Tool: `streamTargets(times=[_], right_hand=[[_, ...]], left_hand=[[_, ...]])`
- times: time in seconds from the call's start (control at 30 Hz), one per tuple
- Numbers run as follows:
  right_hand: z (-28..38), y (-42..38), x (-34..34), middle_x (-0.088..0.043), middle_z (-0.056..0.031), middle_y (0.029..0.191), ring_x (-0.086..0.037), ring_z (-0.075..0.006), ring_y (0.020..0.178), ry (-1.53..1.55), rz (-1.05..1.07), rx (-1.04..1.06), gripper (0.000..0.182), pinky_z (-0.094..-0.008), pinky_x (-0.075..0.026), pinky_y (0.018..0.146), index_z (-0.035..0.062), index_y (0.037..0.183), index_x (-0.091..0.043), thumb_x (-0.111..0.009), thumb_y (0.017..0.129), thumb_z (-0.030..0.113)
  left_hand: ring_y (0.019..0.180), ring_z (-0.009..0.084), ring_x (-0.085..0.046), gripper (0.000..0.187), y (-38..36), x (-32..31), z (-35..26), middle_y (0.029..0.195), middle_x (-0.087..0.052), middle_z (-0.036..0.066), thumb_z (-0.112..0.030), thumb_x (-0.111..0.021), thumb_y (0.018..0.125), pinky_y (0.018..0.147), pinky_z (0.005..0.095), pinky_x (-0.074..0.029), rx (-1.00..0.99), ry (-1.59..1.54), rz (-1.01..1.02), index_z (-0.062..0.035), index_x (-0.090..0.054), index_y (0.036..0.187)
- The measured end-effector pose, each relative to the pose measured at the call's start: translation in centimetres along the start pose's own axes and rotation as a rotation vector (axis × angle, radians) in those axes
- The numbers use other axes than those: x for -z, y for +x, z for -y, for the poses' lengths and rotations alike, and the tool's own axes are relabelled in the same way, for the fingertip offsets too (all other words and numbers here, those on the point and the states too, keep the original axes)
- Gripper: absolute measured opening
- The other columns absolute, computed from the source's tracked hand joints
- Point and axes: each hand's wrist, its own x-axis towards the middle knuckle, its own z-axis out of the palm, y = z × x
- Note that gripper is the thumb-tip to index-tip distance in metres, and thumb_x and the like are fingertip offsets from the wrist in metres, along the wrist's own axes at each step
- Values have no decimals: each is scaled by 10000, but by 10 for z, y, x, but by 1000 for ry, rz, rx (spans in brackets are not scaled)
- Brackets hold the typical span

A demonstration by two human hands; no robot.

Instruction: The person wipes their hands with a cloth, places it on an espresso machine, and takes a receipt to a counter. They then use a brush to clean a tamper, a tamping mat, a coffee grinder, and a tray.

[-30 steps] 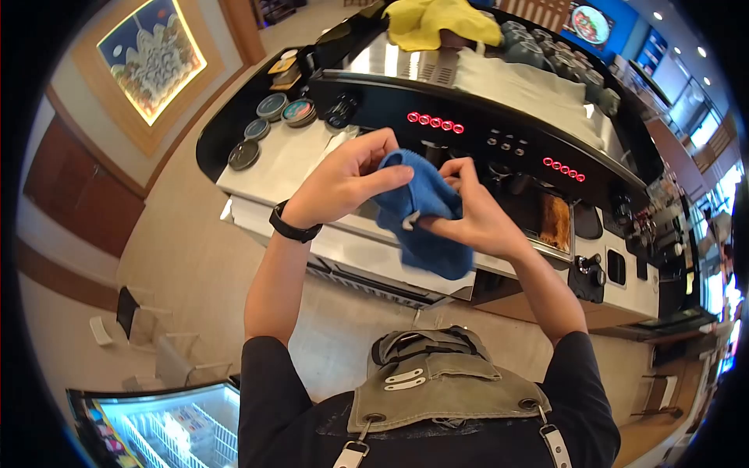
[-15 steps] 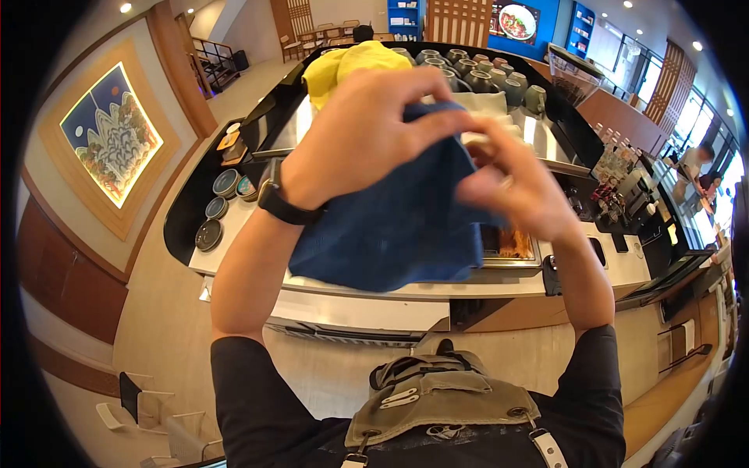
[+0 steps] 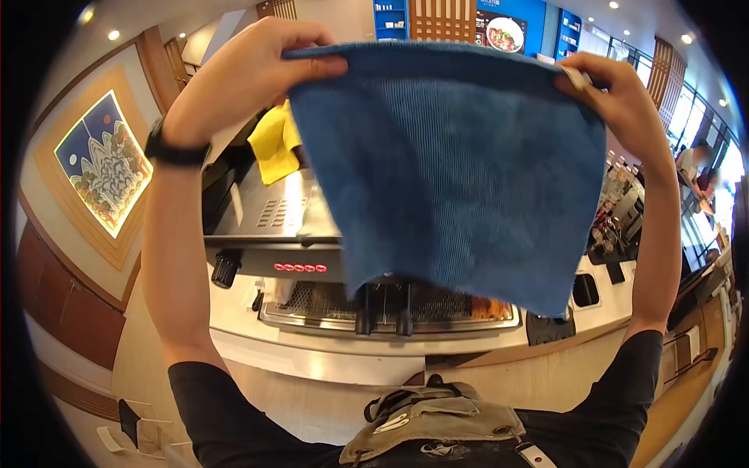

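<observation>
A blue cloth (image 3: 468, 171) hangs spread out in front of me, its top edge stretched between both hands. My left hand (image 3: 273, 66) pinches the upper left corner, and my right hand (image 3: 612, 90) grips the upper right corner, where a small pale tag shows. Behind the cloth stands an espresso machine (image 3: 312, 261) with a row of red lit buttons; much of it is hidden. A yellow cloth (image 3: 273, 144) lies on top of the machine, at its left side.
The drip tray (image 3: 312, 316) sits on the white counter (image 3: 273, 347). Bottles (image 3: 624, 187) stand at the right. A framed lit picture (image 3: 105, 160) hangs on the left wall. People (image 3: 694, 168) are far off at the right.
The blue cloth was bunched and folded between my close-set hands. Now my hands have moved apart and up, and the cloth hangs opened out flat.
</observation>
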Motion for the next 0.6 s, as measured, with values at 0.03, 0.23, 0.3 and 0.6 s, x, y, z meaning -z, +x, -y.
streamTargets(times=[0.03,0.23,0.3,0.6], right_hand=[[-7,24,11,-743,-31,972,-682,-89,846,-90,147,-199,227,-287,-548,816,24,1143,-742,-663,1021,198],[-162,138,-9,-696,-38,825,-593,-79,691,-7,-106,-26,242,-254,-466,621,4,1124,-738,-594,950,92],[-153,159,1,-767,-149,931,-672,-160,775,150,-300,-27,352,-289,-517,682,-103,1111,-725,-525,821,-89],[-197,73,-42,-773,-112,975,-710,-185,904,-90,89,24,205,-331,-560,859,36,1096,-765,-663,919,52]], left_hand=[[573,24,-521,265,22,0,13,747,-607,-41,-314,-699,1007,509,199,-391,58,48,14,-52,-705,1050],[714,309,-779,302,168,-37,81,913,-735,228,86,-490,926,574,372,-648,246,-338,-351,79,-667,1171],[816,274,-778,292,190,-44,87,960,-761,231,42,-557,920,699,359,-628,82,-171,-575,45,-702,1174],[898,340,-731,204,122,-131,118,980,-761,163,-139,-643,971,794,410,-568,-106,102,-246,-78,-738,1140]])
